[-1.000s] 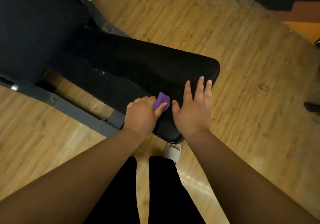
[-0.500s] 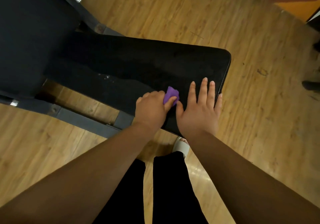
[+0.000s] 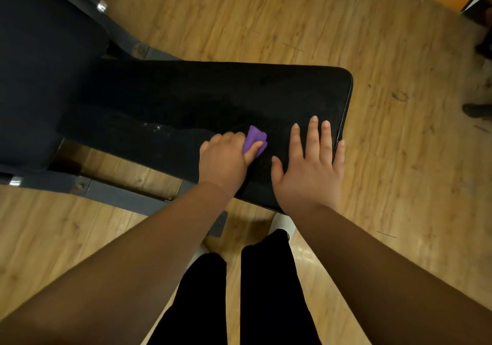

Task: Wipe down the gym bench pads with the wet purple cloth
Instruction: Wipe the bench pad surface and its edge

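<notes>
Gripping the purple cloth (image 3: pixel 256 140), the left hand (image 3: pixel 223 163) has its fingers curled over the bunched fabric and its thumb laid along the near side, so only a small crumpled tuft shows past the knuckles. The cloth is pressed onto the black seat pad (image 3: pixel 213 94), close to the pad's near edge and toward its free right end. A strip of bare pad separates the cloth from the right hand (image 3: pixel 310 168). That hand lies palm down on the same pad with fingers straight and slightly spread, holding nothing, and its little finger reaches the piping at the pad's end.

Left of the gripping hand, a few small glinting specks (image 3: pixel 157 127) sit on the seat surface, and the upholstery around them looks darker than the rest. Whether that patch is wet cannot be told for certain.

The seat pad runs leftward and meets a larger dark back pad (image 3: pixel 40 64) that fills the upper left corner. A grey metal frame (image 3: pixel 114 195) with visible bolts runs under both pads, along the near side and again at the far side.

Below the forearms, two legs in black trousers (image 3: pixel 266 291) stand on a wood-look plank floor (image 3: pixel 266 19). A pale shoe (image 3: pixel 282 223) shows just under the pad's near corner
</notes>
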Available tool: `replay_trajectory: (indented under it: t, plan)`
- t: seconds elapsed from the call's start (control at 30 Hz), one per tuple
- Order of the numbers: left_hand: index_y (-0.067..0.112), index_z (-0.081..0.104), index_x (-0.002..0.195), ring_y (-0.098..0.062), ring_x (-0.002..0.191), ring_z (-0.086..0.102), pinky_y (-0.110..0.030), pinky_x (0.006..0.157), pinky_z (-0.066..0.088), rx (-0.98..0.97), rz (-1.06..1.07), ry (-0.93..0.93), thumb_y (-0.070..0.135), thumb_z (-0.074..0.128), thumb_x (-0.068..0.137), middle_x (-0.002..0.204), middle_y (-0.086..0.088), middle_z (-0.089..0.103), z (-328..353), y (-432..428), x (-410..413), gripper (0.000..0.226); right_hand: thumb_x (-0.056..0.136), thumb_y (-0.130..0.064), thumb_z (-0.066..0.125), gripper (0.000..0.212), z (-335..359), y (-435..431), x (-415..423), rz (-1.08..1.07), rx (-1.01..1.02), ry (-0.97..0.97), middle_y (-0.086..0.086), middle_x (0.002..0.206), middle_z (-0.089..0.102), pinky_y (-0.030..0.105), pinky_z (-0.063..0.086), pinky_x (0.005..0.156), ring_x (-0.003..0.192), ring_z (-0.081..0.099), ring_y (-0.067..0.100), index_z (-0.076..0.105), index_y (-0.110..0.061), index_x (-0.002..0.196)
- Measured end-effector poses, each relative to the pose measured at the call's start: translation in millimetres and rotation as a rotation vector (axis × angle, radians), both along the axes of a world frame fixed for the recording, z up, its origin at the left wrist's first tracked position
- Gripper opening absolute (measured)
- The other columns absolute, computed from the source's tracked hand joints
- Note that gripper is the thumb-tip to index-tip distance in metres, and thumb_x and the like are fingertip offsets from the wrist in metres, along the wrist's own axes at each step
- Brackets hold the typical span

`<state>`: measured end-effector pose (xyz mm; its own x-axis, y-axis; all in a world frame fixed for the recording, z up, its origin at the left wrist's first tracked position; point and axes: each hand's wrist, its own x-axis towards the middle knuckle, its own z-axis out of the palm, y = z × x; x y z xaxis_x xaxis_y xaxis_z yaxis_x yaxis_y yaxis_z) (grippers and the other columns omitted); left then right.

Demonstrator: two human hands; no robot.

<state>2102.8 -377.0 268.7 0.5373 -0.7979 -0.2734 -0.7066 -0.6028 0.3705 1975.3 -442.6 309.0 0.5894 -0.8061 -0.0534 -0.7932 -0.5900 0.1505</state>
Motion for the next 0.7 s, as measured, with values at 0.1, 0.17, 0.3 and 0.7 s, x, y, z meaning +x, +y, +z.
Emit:
replay_trajectory:
  t: [0.1,0.17,0.3,0.7]
  plan:
    - [0.018,0.054,0.104,-0.02,0.092,0.055,-0.034,0.081,0.039,-0.019,0.037,0.048,0.056,0.029,0.098,0.091,0.002,0.052,0.8,1.5,-1.1,0.046,0.094,-0.049,0.031,0.065,0.8,0.5,-0.6,0.0,-0.004,0.004,0.014,0.159,0.02,0.051,0.007,0.118,0.148,0.012,0.03,0.032,-0.015,0.15]
    - [0.019,0.051,0.12,-0.022,0.101,0.054,-0.036,0.086,0.04,-0.109,0.081,0.138,0.053,0.04,0.097,0.105,-0.001,0.057,3.2,7.8,-0.7,0.042,0.095,-0.049,0.032,0.064,1.7,0.9,-0.7,-0.001,-0.004,0.006,0.014,0.159,0.019,0.051,0.007,0.118,0.148,0.011,0.029,0.031,-0.015,0.15]
    - [0.025,0.044,0.136,-0.023,0.113,0.047,-0.031,0.086,0.043,-0.211,0.061,0.242,0.045,0.053,0.094,0.124,-0.006,0.049,10.2,7.1,3.8,0.048,0.096,-0.05,0.032,0.065,2.7,0.9,-1.0,-0.002,0.009,0.018,0.013,0.16,0.015,0.049,0.003,0.118,0.149,0.007,0.028,0.026,-0.016,0.152]
    - [0.013,0.054,0.101,-0.017,0.081,0.052,-0.032,0.072,0.043,-0.222,-0.095,0.152,0.038,0.038,0.102,0.087,0.002,0.049,6.9,-10.0,-3.8,0.03,0.094,-0.049,0.03,0.065,-2.0,-0.4,-1.4,0.006,-0.043,0.0,0.013,0.159,0.021,0.049,0.003,0.117,0.148,0.012,0.029,0.032,-0.015,0.15]
